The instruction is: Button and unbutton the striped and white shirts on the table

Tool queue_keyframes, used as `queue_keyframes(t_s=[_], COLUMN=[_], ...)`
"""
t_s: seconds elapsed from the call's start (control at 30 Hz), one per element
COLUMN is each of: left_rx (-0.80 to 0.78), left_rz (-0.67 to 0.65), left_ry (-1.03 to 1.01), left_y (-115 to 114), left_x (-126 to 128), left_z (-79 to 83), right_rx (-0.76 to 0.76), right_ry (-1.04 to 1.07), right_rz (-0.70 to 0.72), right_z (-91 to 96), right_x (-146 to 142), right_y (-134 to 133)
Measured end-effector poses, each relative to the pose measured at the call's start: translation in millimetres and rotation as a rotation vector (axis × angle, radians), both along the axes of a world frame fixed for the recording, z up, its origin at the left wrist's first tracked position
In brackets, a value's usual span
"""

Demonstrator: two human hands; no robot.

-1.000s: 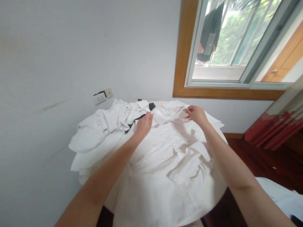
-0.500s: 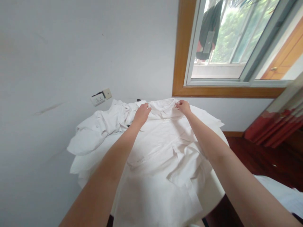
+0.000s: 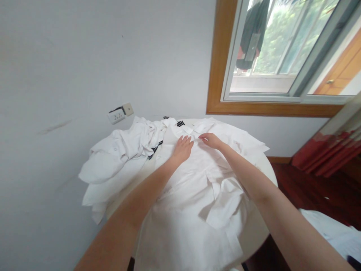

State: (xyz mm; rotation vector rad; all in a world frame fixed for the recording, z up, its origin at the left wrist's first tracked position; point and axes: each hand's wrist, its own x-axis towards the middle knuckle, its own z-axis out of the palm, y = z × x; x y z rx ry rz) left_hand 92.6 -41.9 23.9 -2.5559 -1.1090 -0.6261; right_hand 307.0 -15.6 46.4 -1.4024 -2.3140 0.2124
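A white shirt lies spread over the table, its lower end hanging toward me and its folds bunched at the right. My left hand rests flat near the shirt's upper end with its fingers stretched out. Just right of it, my right hand has thumb and fingertips pinched together at the collar area. Both hands are close to each other. A black-and-white striped strip shows left of the shirt, and a similar striped piece lies beyond it.
Crumpled white clothes are heaped on the table's left side. More flat white cloth lies at the back right. The round table's edge shows at right. Behind stand a wall with a socket and a wood-framed window.
Both hands have moved nearer to me and closer together, bringing the shirt's upper end back from the wall. The striped pieces are more exposed now.
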Motion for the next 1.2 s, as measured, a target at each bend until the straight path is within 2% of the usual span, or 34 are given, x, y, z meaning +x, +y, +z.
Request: queue_keyframes(t_s=[0.1,0.17,0.3,0.4,0.6,0.73,0.83,0.93,1.07,1.2], left_rx=[-0.038,-0.063,-0.130,-0.121,-0.116,-0.156,-0.221,-0.266,-0.230,-0.169], left_rz=[0.043,0.103,0.176,0.164,0.121,0.102,0.170,0.293,0.360,0.223], left_ry=[-0.022,-0.021,0.002,0.013,0.037,0.109,0.151,0.171,0.113,-0.003], left_y=[-8.5,-11.3,-18.9,-31.8,-74.9,-104.4,-111.9,-102.7,-82.7,-71.2], left_x=[3.5,2.5,-4.1,-8.7,-19.9,-26.4,-21.1,-6.7,10.6,9.1], left_z=[-19.9,-28.0,-37.0,-40.3,-35.3,-15.7,4.8,16.6,9.9,-3.2], right_rx=[-0.041,-0.009,0.068,0.056,0.065,0.085,0.082,0.073,0.065,0.151], right_ry=[-0.143,-0.216,-0.292,-0.311,-0.334,-0.279,-0.223,-0.159,-0.137,-0.123], right_rz=[0.120,0.146,0.034,0.021,0.011,0.027,0.038,0.056,0.115,0.092], right_z=[-15.4,-29.3,-52.0,-56.7,-55.1,-46.8,-33.8,-23.7,-25.3,-29.1], right_x=[-11.4,-17.8,-24.7,-27.7,-37.0,-44.0,-46.8,-44.8,-38.4,-32.9], right_y=[-18.3,-32.3,-61.0,-79.5,-123.2,-152.7,-153.3,-133.8,-111.8,-112.9])
